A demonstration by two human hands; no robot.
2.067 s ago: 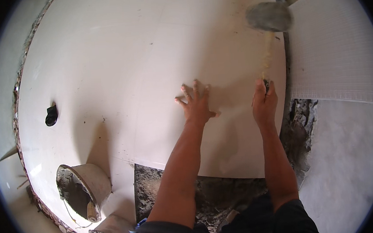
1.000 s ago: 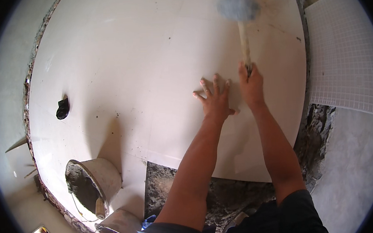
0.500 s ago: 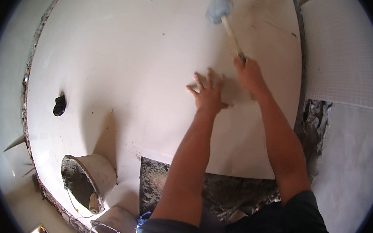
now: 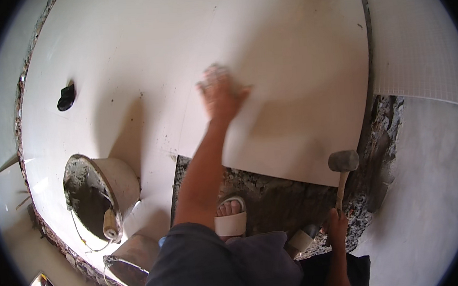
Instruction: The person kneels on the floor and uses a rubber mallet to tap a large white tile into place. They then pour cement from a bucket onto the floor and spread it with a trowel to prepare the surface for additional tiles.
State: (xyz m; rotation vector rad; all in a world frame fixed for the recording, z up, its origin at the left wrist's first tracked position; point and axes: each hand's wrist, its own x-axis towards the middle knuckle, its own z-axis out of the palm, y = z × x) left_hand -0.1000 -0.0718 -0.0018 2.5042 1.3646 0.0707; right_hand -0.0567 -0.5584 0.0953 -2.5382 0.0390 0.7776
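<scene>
My right hand (image 4: 337,226) is low on the right, wrapped round the wooden handle of a rubber mallet (image 4: 344,161) with a dark head. The mallet stands head up, beside the near right corner of the pale floor tiles (image 4: 290,112). My left hand (image 4: 219,96) is spread over the tiles near the middle, its fingertips smeared by motion. Nothing shows in it; whether it touches the surface I cannot tell. In front of me, the tiles end at a strip of rough dark mortar bed (image 4: 267,193).
On the left stand a mortar-caked bucket (image 4: 120,177) with a handle and a second bucket (image 4: 141,250) nearer me. A small black object (image 4: 66,97) sits on the tiles. A gridded pale panel (image 4: 413,40) lies at right. My sandalled foot (image 4: 231,217) is on the mortar bed.
The mallet has come back from above the far tiles to the near right, with my right hand. My left hand has shifted left and a little farther away. My sandalled foot now shows.
</scene>
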